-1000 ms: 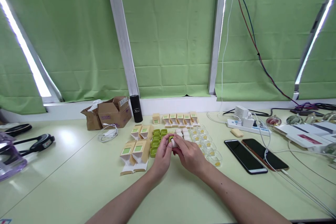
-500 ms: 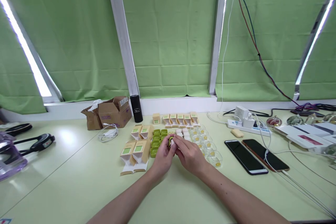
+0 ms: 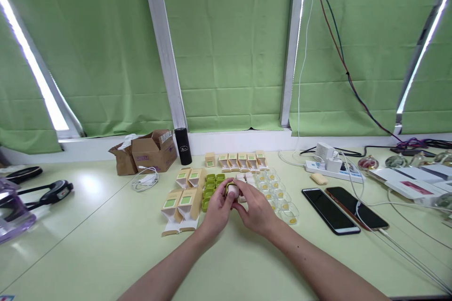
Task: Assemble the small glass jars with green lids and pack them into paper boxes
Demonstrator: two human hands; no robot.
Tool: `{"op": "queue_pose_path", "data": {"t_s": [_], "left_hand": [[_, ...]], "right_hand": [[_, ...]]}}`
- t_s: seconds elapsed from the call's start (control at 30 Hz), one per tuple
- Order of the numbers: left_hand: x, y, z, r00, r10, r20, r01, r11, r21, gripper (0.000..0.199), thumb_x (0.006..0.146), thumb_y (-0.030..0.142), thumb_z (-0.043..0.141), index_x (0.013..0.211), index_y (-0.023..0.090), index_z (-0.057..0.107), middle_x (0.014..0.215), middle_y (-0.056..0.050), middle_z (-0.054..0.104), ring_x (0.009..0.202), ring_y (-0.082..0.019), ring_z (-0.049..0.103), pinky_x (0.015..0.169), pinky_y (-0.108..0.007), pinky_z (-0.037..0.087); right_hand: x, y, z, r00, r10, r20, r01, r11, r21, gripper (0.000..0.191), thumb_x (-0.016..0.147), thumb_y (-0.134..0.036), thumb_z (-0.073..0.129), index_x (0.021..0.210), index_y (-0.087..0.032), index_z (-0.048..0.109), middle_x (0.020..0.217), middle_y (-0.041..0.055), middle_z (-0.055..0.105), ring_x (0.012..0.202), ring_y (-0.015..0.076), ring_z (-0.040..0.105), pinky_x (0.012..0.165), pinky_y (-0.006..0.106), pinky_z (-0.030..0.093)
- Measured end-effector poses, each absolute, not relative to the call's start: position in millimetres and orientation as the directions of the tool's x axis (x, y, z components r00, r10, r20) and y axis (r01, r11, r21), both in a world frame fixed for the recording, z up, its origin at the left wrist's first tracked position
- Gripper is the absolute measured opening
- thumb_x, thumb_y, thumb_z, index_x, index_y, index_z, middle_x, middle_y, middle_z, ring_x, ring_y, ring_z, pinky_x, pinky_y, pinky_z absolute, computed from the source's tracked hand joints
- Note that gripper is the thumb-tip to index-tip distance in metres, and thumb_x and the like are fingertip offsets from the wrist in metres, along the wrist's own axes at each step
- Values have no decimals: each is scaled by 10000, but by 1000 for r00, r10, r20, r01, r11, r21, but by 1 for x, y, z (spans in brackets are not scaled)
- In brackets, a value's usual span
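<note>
Above the middle of the table, both hands hold one small green cup [image 3: 228, 185] with a pinkish-white piece [image 3: 233, 191] showing at its opening. My left hand [image 3: 218, 208] grips it from the left, thumb on the white piece. From the right, my right hand [image 3: 259, 206] closes its fingers around the far side. Just left of the hands stand rows of green square cups [image 3: 209, 193]. Behind the hands are whitish blocks [image 3: 249, 178], partly hidden. Clear plastic covers [image 3: 289, 214] with yellow spots lie right of my right hand.
Open kraft boxes [image 3: 190, 200] with green labels stand at left, and more small boxes [image 3: 243, 162] line the back. Farther back are a cardboard carton [image 3: 154, 151] and a black cylinder [image 3: 183, 146]. Two phones [image 3: 331, 210], a power strip [image 3: 334, 170] and cables lie at right.
The held cup has been turned in my fingers, so more of the white piece faces me. My right hand's fingers have shifted slightly around it.
</note>
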State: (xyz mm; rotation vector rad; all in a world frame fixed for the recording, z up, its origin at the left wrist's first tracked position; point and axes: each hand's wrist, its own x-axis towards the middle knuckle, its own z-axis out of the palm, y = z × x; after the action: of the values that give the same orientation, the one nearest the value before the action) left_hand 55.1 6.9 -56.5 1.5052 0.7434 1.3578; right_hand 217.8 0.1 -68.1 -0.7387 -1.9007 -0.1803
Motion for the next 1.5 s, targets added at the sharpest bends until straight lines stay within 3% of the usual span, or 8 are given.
{"op": "queue_pose_path", "data": {"t_s": [0.17,0.3,0.5,0.67,0.8,0.9,1.17,1.5], "left_hand": [[51,6,-50,263,897,355,-164,-321,933,821,873,733,742,1441,152,629,912,-68,710,662,-150,577,613,-278,503],[45,5,-48,252,906,339,-160,-307,938,764,937,718,673,1467,172,611,840,-43,688,650,-165,598,581,-268,453],[36,13,-50,164,878,450,-53,-448,893,507,1013,564,639,1375,210,627,1172,-122,741,796,-195,648,684,-298,508],[30,15,-52,231,667,708,279,-742,609,399,1037,254,584,1437,252,582,1380,-137,658,1201,-276,627,1022,-436,531],[28,14,-53,333,485,808,406,-848,342,495,1024,130,547,1490,297,563,1439,-127,629,1347,-309,543,1129,-521,488],[28,16,-54,375,439,817,450,-856,254,544,1010,80,533,1495,322,586,1474,-116,615,1367,-313,526,1123,-533,498],[28,21,-58,382,445,810,466,-850,247,570,1019,145,595,1561,315,544,1442,-121,648,1337,-321,561,1109,-523,521],[29,18,-57,273,541,795,421,-811,407,459,1047,310,633,1500,240,606,1329,-146,695,1278,-310,614,1080,-487,542]], "right_hand": [[217,0,-71,-191,502,843,493,792,-360,557,976,-128,583,1513,-240,493,1263,134,755,1019,273,771,872,442,688],[218,-2,-67,-120,589,799,443,752,-488,474,966,-193,639,1426,-233,526,1194,128,763,853,240,753,799,408,670],[215,-1,-60,-23,752,659,157,654,-740,372,967,-335,686,1299,-247,544,1072,80,785,733,186,712,685,332,625],[215,4,-56,-19,874,485,-189,473,-860,459,912,-577,774,1169,-240,597,836,17,740,672,171,674,602,286,562],[217,6,-52,-48,914,403,-305,371,-877,533,834,-647,837,1092,-228,633,670,-31,676,596,157,635,572,277,531],[216,7,-51,-59,929,367,-307,333,-892,570,810,-686,839,1072,-217,647,647,-28,679,573,159,636,546,277,520],[216,9,-54,-118,943,311,-330,258,-908,594,776,-738,833,959,-195,676,680,4,708,556,169,674,516,274,514],[219,7,-56,-227,906,357,-320,277,-906,502,788,-615,886,968,-179,716,716,24,728,595,157,660,544,267,510]]}}
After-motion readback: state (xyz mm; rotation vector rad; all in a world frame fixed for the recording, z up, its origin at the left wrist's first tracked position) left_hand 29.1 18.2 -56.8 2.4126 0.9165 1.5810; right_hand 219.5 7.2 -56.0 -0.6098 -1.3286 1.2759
